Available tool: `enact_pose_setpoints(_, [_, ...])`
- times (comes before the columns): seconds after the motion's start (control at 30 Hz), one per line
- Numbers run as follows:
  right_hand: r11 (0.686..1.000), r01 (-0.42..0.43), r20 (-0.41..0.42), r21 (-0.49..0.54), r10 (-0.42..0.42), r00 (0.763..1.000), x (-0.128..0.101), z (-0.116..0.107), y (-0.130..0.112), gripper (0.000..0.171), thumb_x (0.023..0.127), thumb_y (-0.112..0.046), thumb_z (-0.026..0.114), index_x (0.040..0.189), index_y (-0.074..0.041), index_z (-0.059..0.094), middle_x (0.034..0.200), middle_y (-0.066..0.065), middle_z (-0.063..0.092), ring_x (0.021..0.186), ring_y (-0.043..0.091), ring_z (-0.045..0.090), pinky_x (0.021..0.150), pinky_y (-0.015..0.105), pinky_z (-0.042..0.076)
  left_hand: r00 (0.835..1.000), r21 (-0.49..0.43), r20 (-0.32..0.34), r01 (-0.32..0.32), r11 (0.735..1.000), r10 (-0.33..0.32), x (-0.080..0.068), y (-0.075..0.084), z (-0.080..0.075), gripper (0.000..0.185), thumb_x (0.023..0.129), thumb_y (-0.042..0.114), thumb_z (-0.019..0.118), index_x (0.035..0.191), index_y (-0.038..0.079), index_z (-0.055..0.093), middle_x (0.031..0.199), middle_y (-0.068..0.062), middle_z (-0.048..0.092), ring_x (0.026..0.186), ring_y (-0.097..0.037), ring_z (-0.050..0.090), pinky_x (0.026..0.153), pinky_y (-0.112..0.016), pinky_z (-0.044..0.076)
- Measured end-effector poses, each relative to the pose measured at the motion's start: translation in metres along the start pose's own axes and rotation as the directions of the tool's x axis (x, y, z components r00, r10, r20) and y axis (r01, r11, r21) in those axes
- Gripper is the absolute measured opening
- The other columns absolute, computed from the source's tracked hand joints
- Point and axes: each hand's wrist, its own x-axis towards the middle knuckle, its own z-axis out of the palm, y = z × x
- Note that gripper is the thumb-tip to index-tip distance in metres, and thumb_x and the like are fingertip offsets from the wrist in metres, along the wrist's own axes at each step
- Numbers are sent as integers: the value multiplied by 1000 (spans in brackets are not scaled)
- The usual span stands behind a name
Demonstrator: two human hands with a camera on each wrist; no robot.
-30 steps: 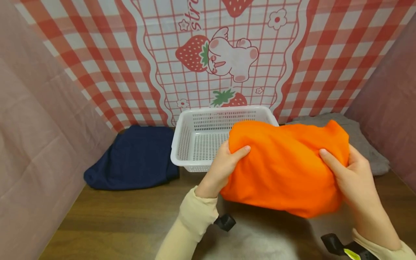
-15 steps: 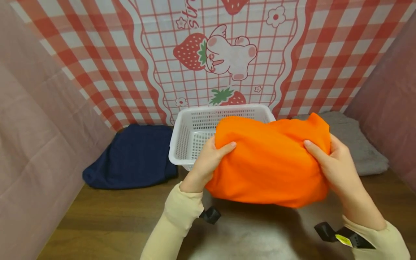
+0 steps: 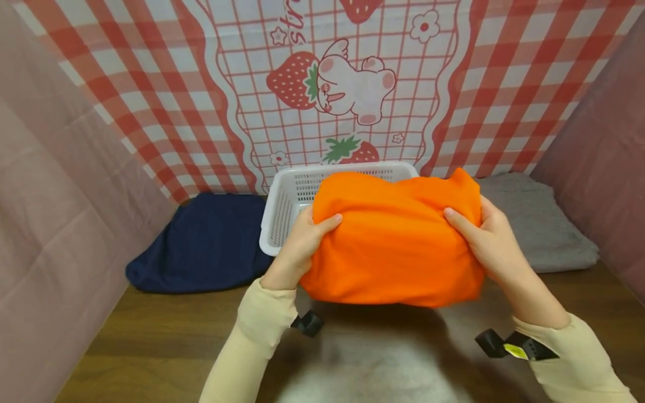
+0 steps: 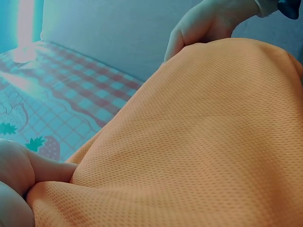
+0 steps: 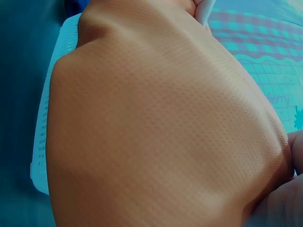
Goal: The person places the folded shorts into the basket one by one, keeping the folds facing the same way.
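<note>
The folded orange garment is a bright, uniformly orange bundle of fine mesh-knit fabric, its tiny perforated weave plain in both wrist views. It is bunched into a thick, rounded, roughly rectangular pad, wider than it is tall, with soft creases running across its top and a small peak sticking up at its upper right corner. It is lifted clear of the wooden table, tilted with its far edge higher, and held at its two ends: the left hand grips the left end with the thumb on top, and the right hand grips the right end likewise. Its far edge overlaps the white perforated basket, covering most of the opening.
</note>
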Motion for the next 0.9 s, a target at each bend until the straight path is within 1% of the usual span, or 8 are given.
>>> enact_pose_setpoints(0.13, [999,22,28,-41,-20,999,7,3,-3,46,91,-29,54,129,-7,40,102,0,51,80,9,52,69,12,45,999,-60,-9,-33,998,33,4,-2,-5,40,87,7,58,125,5,45,113,-7,53,95,-18,52,88,-30,41])
enact_pose_setpoints(0.23, [998,29,54,-51,-26,998,13,5,-5,48,91,-31,53,130,-8,38,107,2,50,83,10,52,71,12,44,998,-100,-18,-60,993,59,7,-2,-8,46,86,4,57,129,7,41,118,-6,51,100,-18,50,92,-31,39])
enact_pose_setpoints(0.33, [998,23,76,-65,-18,997,18,6,-7,49,92,-33,50,132,-9,36,111,5,49,85,10,51,71,13,44,998,-102,-19,-54,993,52,9,-2,-12,47,86,4,56,130,8,40,119,-6,50,100,-18,49,91,-31,38])
enact_pose_setpoints(0.47, [997,22,101,-73,-14,995,22,8,-7,51,93,-33,47,136,-10,31,116,7,45,89,11,48,73,15,42,998,-69,-30,-52,996,50,10,-2,-17,47,87,3,56,130,8,40,119,-7,50,100,-19,49,90,-30,39])
enact_pose_setpoints(0.63, [998,24,112,-57,-18,994,31,11,-11,54,93,-33,47,138,-11,28,119,7,44,93,17,47,76,18,42,997,-50,-63,-56,997,52,14,4,-21,47,87,3,56,130,9,40,119,-7,50,100,-20,49,91,-31,38])
enact_pose_setpoints(0.73, [999,24,128,-46,-18,992,37,12,-16,56,93,-35,47,139,-12,26,119,7,43,95,19,47,76,19,44,994,-63,-83,-70,996,65,16,9,-22,47,86,3,57,130,9,41,119,-6,50,101,-19,48,92,-32,38])
enact_pose_setpoints(0.83, [998,21,138,-53,-13,990,42,12,-20,57,93,-36,46,140,-14,23,120,8,42,96,19,47,78,21,44,993,-76,-79,-95,993,89,19,13,-24,47,86,2,56,130,8,41,119,-6,50,101,-19,49,93,-33,38])
enact_pose_setpoints(0.9, [998,33,141,-62,-24,990,45,13,-21,57,93,-36,45,140,-12,22,121,10,41,97,20,46,79,22,42,992,-82,-74,-106,991,100,20,14,-25,47,86,1,56,129,8,42,118,-6,50,100,-19,49,92,-32,39])
